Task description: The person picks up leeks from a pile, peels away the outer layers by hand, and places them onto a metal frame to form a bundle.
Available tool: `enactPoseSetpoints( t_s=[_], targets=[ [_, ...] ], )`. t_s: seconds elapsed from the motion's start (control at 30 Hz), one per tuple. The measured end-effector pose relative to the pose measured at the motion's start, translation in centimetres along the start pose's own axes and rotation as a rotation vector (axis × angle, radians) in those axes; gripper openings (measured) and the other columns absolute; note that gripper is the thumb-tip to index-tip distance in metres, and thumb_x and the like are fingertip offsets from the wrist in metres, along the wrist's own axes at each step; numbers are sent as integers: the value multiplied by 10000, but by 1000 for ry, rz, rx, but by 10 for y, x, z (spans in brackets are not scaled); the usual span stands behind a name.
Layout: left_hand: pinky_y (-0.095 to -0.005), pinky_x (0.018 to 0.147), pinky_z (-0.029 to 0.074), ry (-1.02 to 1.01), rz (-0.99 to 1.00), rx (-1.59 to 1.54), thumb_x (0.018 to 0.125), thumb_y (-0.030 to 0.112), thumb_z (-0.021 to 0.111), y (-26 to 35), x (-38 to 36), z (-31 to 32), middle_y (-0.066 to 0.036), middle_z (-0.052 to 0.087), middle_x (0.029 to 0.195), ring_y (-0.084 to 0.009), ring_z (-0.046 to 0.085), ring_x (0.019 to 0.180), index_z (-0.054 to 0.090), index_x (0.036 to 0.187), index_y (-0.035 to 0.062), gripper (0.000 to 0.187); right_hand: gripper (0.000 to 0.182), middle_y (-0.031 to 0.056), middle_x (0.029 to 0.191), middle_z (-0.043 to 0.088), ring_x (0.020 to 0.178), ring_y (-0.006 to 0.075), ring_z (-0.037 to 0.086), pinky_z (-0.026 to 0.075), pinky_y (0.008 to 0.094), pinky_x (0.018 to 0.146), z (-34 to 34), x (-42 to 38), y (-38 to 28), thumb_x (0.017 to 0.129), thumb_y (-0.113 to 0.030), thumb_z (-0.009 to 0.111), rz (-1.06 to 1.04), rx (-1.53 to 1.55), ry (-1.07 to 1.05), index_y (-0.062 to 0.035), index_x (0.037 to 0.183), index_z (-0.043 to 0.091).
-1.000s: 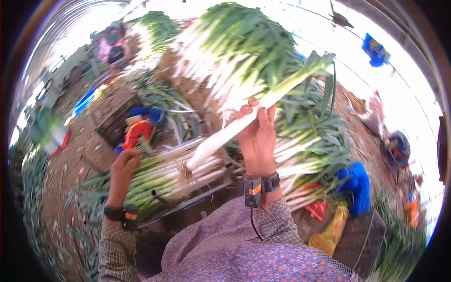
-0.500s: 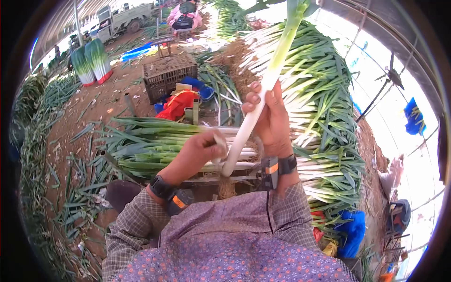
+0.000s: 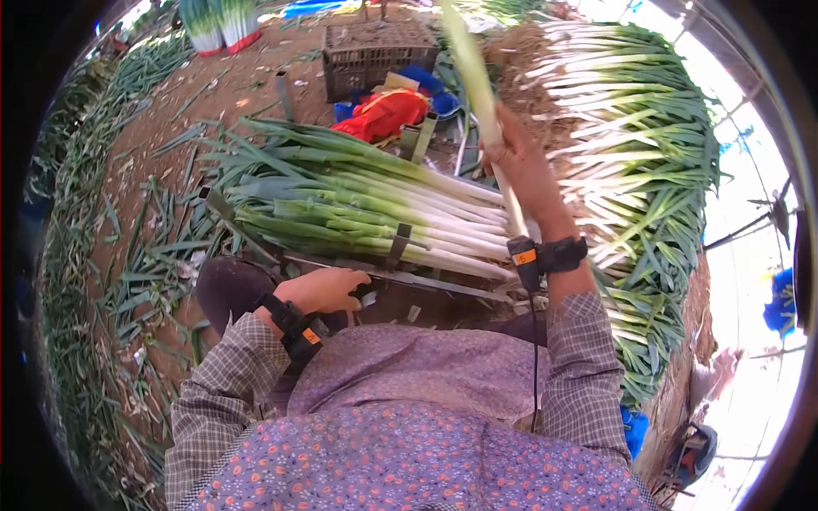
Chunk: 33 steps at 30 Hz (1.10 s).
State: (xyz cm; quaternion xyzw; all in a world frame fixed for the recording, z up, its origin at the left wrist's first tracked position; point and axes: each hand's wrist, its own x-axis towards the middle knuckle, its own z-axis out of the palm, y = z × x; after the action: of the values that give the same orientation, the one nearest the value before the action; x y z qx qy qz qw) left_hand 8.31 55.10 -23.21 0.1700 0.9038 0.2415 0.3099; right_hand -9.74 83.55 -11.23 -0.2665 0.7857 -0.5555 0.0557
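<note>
A long leek (image 3: 474, 75) is gripped in my right hand (image 3: 526, 170), its white end slanting down over the root ends of the pile and its upper part blurred. My left hand (image 3: 322, 290) is low at the near side of a metal rack (image 3: 430, 283), fingers apart and holding nothing. Just off its fingertips is a small pale scrap (image 3: 368, 299). On the rack, between upright metal posts (image 3: 398, 245), lies a pile of leeks (image 3: 366, 200), green leaves to the left and white stalks to the right.
A long heap of leeks (image 3: 635, 145) lines the right side. Behind the rack stand a brown plastic crate (image 3: 379, 58) and a red cloth or bag (image 3: 385, 115). Leaf trimmings (image 3: 158, 294) litter the soil at left. Bundled leeks (image 3: 219, 24) stand at the far left.
My left hand has left the leek's lower end and dropped down and left, its fingers opening. My right hand still holds the leek, now farther right. The view has tilted down.
</note>
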Motion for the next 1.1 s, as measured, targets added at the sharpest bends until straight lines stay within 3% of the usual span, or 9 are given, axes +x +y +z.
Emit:
enactPoseSetpoints(
  t_s=[0.1, 0.23, 0.4, 0.5, 0.63, 0.83, 0.87, 0.97, 1.1],
  targets=[
    [-451, 904, 484, -33, -17, -13, 837, 211, 669, -11, -1, 5, -191, 626, 1179, -386, 598, 1068, 490, 1347, 56, 562, 564, 162, 1185, 643, 957, 247, 637, 504, 334, 871, 37, -1, 84, 859, -18, 581, -348, -273, -18, -138, 1404, 496],
    [-435, 884, 490, -51, -42, -30, 832, 215, 666, -13, -3, 6, -187, 641, 1141, -371, 614, 1035, 542, 1290, 54, 501, 529, 165, 970, 623, 915, 357, 584, 476, 427, 840, 81, -42, 149, 836, 25, 548, -116, -485, -344, -168, 1329, 565],
    [-423, 839, 499, 46, -101, -84, 816, 173, 638, -22, 11, -12, -174, 665, 1050, -367, 626, 979, 632, 1094, 17, 319, 551, 154, 920, 591, 899, 349, 566, 463, 448, 817, 104, -74, 179, 814, 5, 573, -188, -621, -307, -161, 1339, 539],
    [-439, 829, 497, 188, -214, -123, 814, 150, 617, -51, 33, -1, -188, 665, 1001, -379, 625, 960, 623, 1100, 3, 321, 589, 163, 953, 600, 905, 358, 566, 463, 446, 826, 92, -74, 167, 793, -19, 626, -226, -564, -250, -132, 1358, 505],
    [-498, 845, 491, 868, -169, -100, 811, 67, 538, -69, 68, 36, -304, 577, 1095, -468, 593, 948, 540, 1180, -35, 383, 574, 162, 971, 603, 932, 360, 562, 460, 439, 840, 78, -72, 142, 783, -15, 639, -182, -460, -259, -128, 1335, 531],
    [-509, 873, 490, 853, -382, -157, 828, -11, 462, -57, 117, 55, -311, 524, 1172, -492, 529, 1064, 473, 1258, -15, 430, 518, 141, 911, 612, 890, 359, 567, 466, 441, 812, 84, -73, 152, 776, 11, 613, -211, -522, -293, -143, 1270, 594],
    [-500, 876, 488, 982, -287, -140, 845, -20, 469, -46, 103, 58, -282, 535, 1155, -458, 538, 1074, 519, 1203, 9, 363, 523, 139, 911, 612, 884, 358, 568, 467, 441, 809, 86, -79, 163, 776, 19, 604, -209, -540, -296, -149, 1271, 593],
    [-480, 851, 495, 751, -61, -199, 830, -23, 510, -42, 51, 69, -232, 555, 1137, -440, 569, 1014, 567, 1123, 34, 304, 534, 134, 904, 612, 867, 356, 570, 468, 438, 805, 82, -95, 194, 772, 37, 573, -183, -565, -328, -168, 1265, 598],
    [-407, 918, 475, 837, -56, -39, 768, -30, 606, -22, 39, 11, -133, 597, 1161, -339, 560, 1099, 580, 1171, 47, 411, 514, 152, 933, 633, 893, 370, 583, 470, 442, 822, 62, -112, 204, 781, 29, 560, -173, -593, -343, -158, 1257, 609]
  ],
)
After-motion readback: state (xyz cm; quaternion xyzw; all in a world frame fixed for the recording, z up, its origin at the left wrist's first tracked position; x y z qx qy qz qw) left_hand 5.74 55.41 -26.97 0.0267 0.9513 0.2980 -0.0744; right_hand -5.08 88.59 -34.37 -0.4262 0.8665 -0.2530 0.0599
